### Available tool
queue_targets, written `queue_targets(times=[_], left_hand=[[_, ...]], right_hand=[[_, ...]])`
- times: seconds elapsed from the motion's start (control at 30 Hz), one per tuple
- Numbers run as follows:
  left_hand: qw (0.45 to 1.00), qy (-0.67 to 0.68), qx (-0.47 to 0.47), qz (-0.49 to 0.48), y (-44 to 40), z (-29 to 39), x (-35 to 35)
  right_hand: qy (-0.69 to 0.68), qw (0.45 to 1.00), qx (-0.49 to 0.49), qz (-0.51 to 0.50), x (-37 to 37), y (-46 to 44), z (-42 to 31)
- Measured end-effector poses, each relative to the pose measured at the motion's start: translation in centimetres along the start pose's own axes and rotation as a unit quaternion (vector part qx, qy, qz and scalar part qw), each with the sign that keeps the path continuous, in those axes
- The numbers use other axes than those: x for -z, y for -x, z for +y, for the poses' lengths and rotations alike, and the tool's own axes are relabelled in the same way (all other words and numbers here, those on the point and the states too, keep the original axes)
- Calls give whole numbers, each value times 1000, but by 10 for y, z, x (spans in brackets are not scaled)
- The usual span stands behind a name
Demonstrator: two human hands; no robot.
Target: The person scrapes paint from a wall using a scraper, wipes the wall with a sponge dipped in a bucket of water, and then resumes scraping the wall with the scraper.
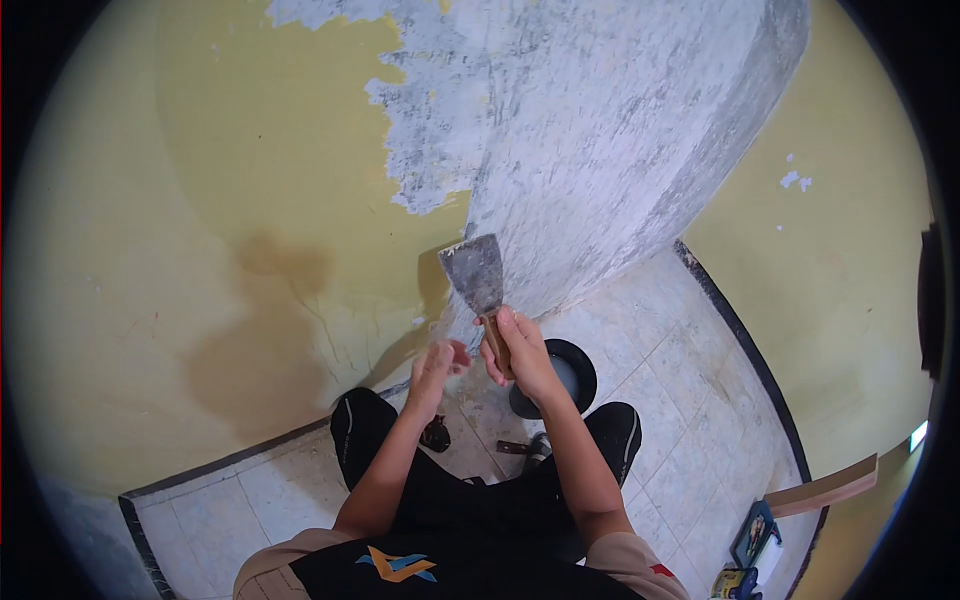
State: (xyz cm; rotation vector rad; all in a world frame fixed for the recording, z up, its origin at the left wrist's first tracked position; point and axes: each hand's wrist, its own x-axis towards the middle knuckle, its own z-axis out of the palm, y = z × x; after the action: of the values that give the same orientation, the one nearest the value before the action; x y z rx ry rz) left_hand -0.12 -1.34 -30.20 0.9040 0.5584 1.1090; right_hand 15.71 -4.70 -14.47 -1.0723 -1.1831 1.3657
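My right hand [517,350] is wrapped round the wooden handle of a paint scraper [474,272]. Its wide grey blade points up and away from me, with pale residue along the edge. Beside it on the left, my left hand [434,375] holds nothing; its fingers are loosely curled, apart and a little blurred. In front of both hands stands a wall [560,130], with yellow-green paint on the left and a large bare whitish-grey patch in the middle and right. Partly behind my right forearm sits a black bucket [588,372] with greyish liquid in it.
Between my knees, a tool with a brown handle [513,447] and a dark object [435,434] lie on the tiled floor [665,400]. At lower right are a wooden plank [825,486], a dark framed item [750,535] and a can [733,583]. Dark skirting [730,310] edges the walls.
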Motion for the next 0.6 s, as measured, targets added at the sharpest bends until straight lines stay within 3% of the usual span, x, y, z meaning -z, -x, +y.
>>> queue_targets(times=[0.03, 0.07, 0.13, 0.27, 0.33, 0.5, 0.6], left_hand=[[998, -6, -64, 27, -7, 20, -6], [997, -13, -65, 24, -13, 38, -10], [976, -82, -201, -11, -22, 72, -20], [961, -176, -215, -7, -28, 110, -39], [954, -206, -217, 2, -30, 112, -41], [933, -271, -236, 24, -24, 112, -66], [938, -288, -195, -11, -21, 103, -73]], right_hand=[[-25, 1000, 7, -8, -1, 0, 7], [-50, 999, 14, -17, -4, 1, 11], [-29, 999, 29, -21, -10, 4, 13], [-67, 997, 30, -28, -14, 1, 17], [-180, 982, 19, -50, -12, 0, 22], [-153, 986, 54, -44, 4, 16, 37], [-143, 988, 49, -31, 13, 29, 29]])
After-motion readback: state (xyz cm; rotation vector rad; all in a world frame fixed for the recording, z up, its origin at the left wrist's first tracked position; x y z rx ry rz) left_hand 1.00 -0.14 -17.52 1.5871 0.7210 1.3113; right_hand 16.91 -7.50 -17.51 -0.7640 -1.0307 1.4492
